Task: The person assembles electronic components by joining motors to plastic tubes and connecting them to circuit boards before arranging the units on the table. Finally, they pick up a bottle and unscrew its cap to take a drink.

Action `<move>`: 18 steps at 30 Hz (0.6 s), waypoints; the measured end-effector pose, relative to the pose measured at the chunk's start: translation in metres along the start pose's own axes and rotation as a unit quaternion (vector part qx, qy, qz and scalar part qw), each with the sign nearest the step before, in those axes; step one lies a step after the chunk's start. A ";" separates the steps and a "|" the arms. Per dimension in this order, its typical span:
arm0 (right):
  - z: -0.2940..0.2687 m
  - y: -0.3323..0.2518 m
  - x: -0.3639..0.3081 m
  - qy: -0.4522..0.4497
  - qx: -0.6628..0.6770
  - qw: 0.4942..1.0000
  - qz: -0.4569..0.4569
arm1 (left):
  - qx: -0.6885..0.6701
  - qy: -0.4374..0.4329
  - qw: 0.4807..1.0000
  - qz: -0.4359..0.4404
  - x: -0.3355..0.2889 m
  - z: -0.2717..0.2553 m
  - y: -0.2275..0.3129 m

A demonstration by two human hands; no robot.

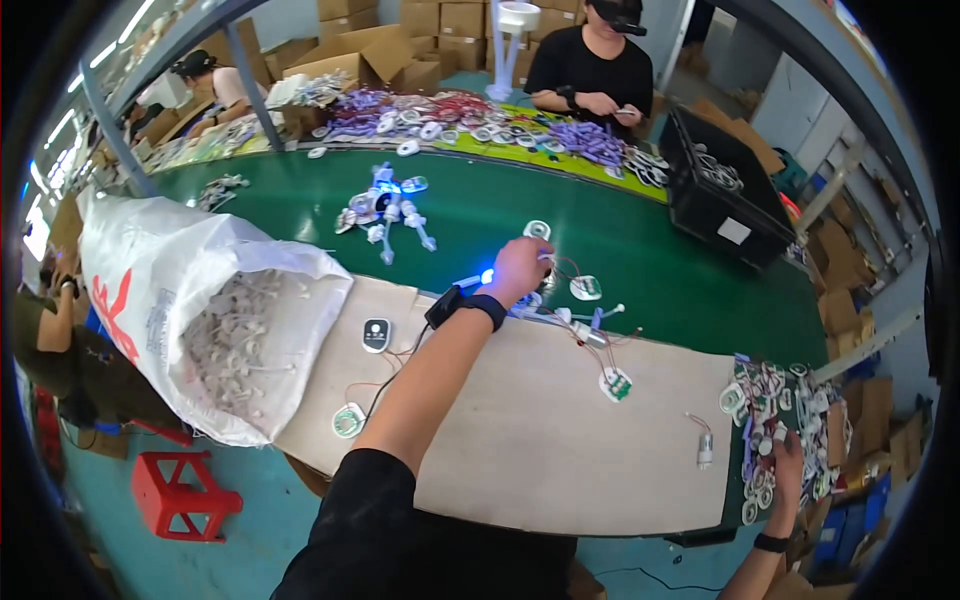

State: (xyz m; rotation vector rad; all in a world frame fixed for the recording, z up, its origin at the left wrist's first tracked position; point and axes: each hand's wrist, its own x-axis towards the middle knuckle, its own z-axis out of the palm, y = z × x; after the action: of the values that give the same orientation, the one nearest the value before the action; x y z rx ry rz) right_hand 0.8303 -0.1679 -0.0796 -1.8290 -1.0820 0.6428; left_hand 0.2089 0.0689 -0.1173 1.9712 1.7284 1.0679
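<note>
My left hand (522, 270) reaches over the far edge of the beige cardboard sheet (480, 440), fingers closed. What they pinch is mostly hidden. Beside it are a blue-glowing part (487, 276), a round white disc (537, 231) and a white disc with a green circuit board (586, 287). Wired white and purple parts (590, 333) lie just right of it. At the far right, my right hand (788, 470) is in a heap of wired parts (765, 400), its fingers curled by a small white piece I cannot make out. A small white cylinder with wires (706, 448) rests on the cardboard nearby.
A white sack (160, 290) of clear plastic pieces (240, 350) lies open at left. Lit assemblies (388, 208) sit on the green belt (470, 190). A black crate (725, 200) stands far right; a co-worker (592, 70) handles parts opposite. A red stool (185, 495) stands below left.
</note>
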 end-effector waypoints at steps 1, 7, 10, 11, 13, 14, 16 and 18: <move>0.006 -0.007 -0.006 0.004 -0.003 1.000 0.003 | 0.006 0.004 1.000 0.006 0.000 -0.001 0.004; -0.018 0.035 0.029 -0.041 -0.147 0.988 0.030 | 0.026 0.117 0.985 0.128 -0.016 0.039 0.012; -0.078 0.077 0.040 0.027 -0.248 0.968 0.006 | -0.005 0.064 0.978 0.197 -0.036 0.059 0.081; -0.054 0.062 0.046 0.007 -0.254 0.967 -0.003 | 0.010 0.080 0.977 0.198 -0.050 0.057 0.076; -0.014 0.032 0.030 0.056 -0.343 0.938 -0.003 | 0.024 0.089 0.979 0.181 -0.068 0.063 0.079; -0.009 0.013 0.022 0.057 -0.346 0.936 -0.002 | 0.016 0.088 0.980 0.179 -0.074 0.069 0.084; -0.015 -0.020 -0.002 -0.041 -0.344 0.936 -0.056 | -0.022 0.075 0.977 0.196 -0.089 0.074 0.093; -0.017 -0.049 -0.020 0.010 -0.446 0.895 -0.005 | 0.001 0.078 0.973 0.219 -0.102 0.063 0.105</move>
State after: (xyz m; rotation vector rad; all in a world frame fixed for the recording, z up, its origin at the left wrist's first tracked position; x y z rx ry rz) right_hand 0.8135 -0.1820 -0.0285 -2.5782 -1.5175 0.0823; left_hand 0.3282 -0.0365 -0.1236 2.3941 1.3906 1.3941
